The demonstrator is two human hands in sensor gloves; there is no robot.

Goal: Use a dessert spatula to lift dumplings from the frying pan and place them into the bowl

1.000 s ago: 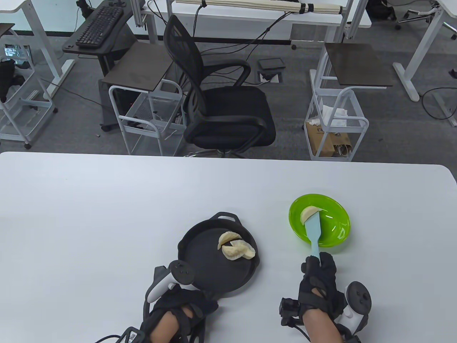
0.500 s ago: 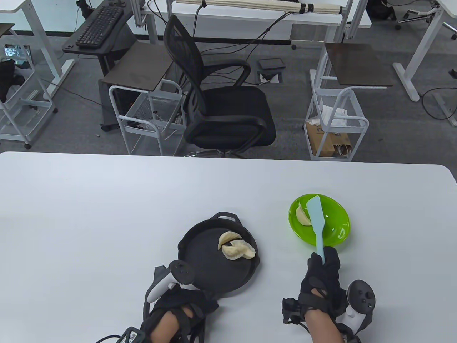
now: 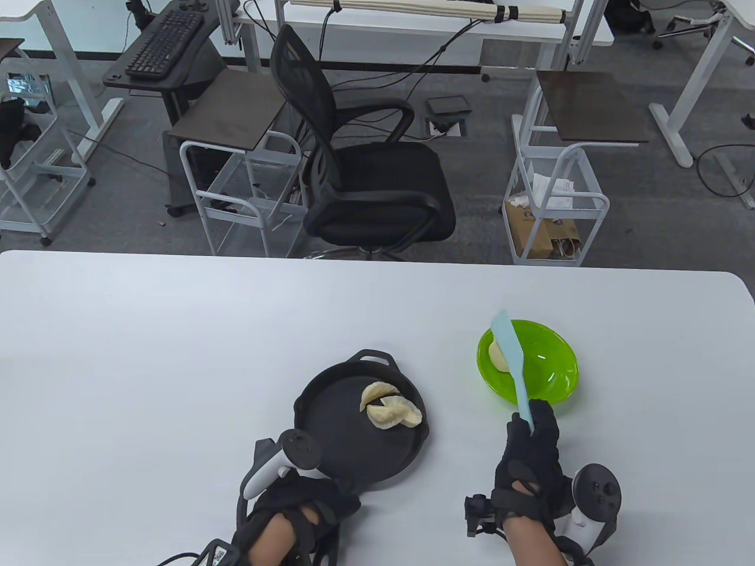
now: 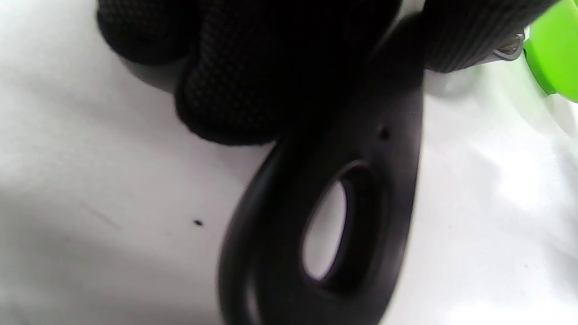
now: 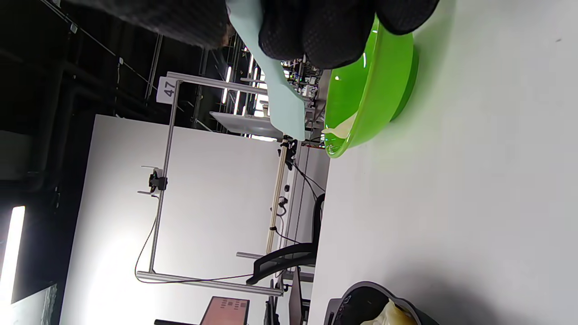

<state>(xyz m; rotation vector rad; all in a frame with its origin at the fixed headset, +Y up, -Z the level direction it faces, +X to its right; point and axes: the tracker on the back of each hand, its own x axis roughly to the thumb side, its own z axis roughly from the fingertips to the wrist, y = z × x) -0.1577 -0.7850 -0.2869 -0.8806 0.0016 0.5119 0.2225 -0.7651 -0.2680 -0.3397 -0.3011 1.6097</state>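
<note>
From above, the right hand [image 3: 527, 466] grips the handle of the pale blue dessert spatula [image 3: 509, 356], its blade raised over the green bowl [image 3: 554, 365] where one dumpling [image 3: 497, 357] lies half hidden behind it. Two dumplings [image 3: 392, 408] sit in the frying pan [image 3: 348, 436]. Only the left wrist view shows the left hand [image 4: 253, 67] curled round the pan's looped handle [image 4: 334, 216].

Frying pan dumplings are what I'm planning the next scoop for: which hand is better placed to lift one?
Probably the right hand: it grips the spatula, blade bare over the bowl. The left hand holds the frying pan handle, steadying it beside the dumplings.
</note>
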